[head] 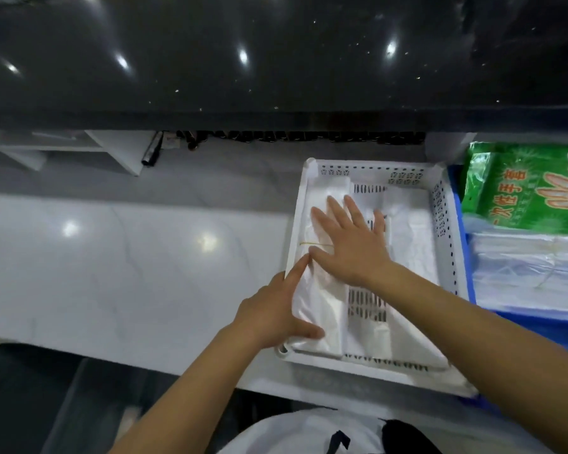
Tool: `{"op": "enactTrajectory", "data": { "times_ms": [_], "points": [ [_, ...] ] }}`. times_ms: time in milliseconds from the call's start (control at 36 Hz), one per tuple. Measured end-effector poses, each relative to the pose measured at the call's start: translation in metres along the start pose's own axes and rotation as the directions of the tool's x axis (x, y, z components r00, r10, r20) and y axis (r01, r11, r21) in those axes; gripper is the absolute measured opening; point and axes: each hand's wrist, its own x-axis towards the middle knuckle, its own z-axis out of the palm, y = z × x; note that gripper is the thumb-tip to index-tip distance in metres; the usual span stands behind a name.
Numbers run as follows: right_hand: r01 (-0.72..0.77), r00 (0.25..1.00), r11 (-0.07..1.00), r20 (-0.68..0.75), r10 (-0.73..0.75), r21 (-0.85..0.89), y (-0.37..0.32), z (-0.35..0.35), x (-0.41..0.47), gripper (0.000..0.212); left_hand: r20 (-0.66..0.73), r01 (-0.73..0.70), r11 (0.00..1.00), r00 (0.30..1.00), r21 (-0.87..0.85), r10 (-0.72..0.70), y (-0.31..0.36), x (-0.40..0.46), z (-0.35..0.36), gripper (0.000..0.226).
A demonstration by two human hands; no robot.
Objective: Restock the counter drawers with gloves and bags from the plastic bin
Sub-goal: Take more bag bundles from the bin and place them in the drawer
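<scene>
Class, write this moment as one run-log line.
stage: packing bags | left hand: steadies bag bundle | right hand: flat, pressing it | place: white basket | glove pack: untouched

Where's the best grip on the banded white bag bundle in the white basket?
Grip the white bag bundle at its near end, probably from the left, where the left hand already touches the edge. It lies flat against the white basket left wall, so fingers likely need to slide under there. The rubber band holds the stack; the right hand presses it flat.
</scene>
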Motion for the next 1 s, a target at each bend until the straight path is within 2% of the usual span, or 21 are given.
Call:
{"op": "enactTrajectory", "data": {
  "times_ms": [111,278,417,472,528,583,667,722,806,889,944,1000],
  "points": [
    [0.037,0.998,0.999,0.054,-0.037,-0.002,0.008,0.003,0.02,0.086,0.007,0.049,0.999,0.999,0.011,-0.049,0.003,0.0,0.0,0.126],
    [0.061,0.998,0.997,0.002,-0.061,0.055,0.015,0.02,0.022,0.084,0.006,0.073,0.997,0.997,-0.008,-0.073,0.007,-0.002,0.002,0.124],
    [0.058,0.997,0.994,0.044,-0.063,0.096,0.009,0.004,0.02,0.084,-0.132,0.008,1.0,0.991,-0.03,-0.012,-0.001,-0.025,0.006,0.109],
    [0.062,0.998,0.986,-0.032,-0.058,0.152,0.001,-0.014,0.013,0.075,-0.199,0.042,0.993,0.978,-0.112,-0.064,-0.012,-0.042,0.01,0.1],
    [0.11,0.986,0.968,-0.149,-0.077,0.224,-0.017,-0.031,0.0,0.062,-0.297,0.085,0.973,0.943,-0.216,-0.148,-0.032,-0.064,0.016,0.088],
    [0.178,0.968,0.937,-0.224,-0.111,0.302,-0.046,-0.045,-0.023,0.055,-0.408,0.146,0.954,0.879,-0.262,-0.247,-0.056,-0.093,0.03,0.081],
    [0.331,0.928,0.87,-0.292,-0.231,0.365,-0.105,-0.049,-0.073,0.05,-0.517,0.265,0.919,0.765,-0.291,-0.384,-0.093,-0.144,0.067,0.08],
    [0.435,0.894,0.818,-0.291,-0.341,0.377,-0.146,-0.036,-0.113,0.051,-0.531,0.349,0.885,0.709,-0.307,-0.464,-0.118,-0.18,0.1,0.083],
    [0.552,0.831,0.734,-0.19,-0.522,0.396,-0.199,0.008,-0.172,0.057,-0.472,0.486,0.795,0.639,-0.364,-0.607,-0.151,-0.24,0.158,0.089],
    [0.581,0.767,0.733,0.065,-0.638,0.354,-0.231,0.07,-0.215,0.066,-0.392,0.57,0.676,0.551,-0.468,-0.736,-0.177,-0.294,0.222,0.086],
    [0.576,0.723,0.774,0.279,-0.632,0.261,-0.239,0.113,-0.235,0.071,-0.267,0.64,0.573,0.515,-0.512,-0.814,-0.189,-0.323,0.261,0.087],
    [0.547,0.683,0.819,0.472,-0.557,0.175,-0.241,0.15,-0.252,0.075,-0.156,0.673,0.487,0.492,-0.556,-0.857,-0.199,-0.347,0.294,0.088]
  ]
}}
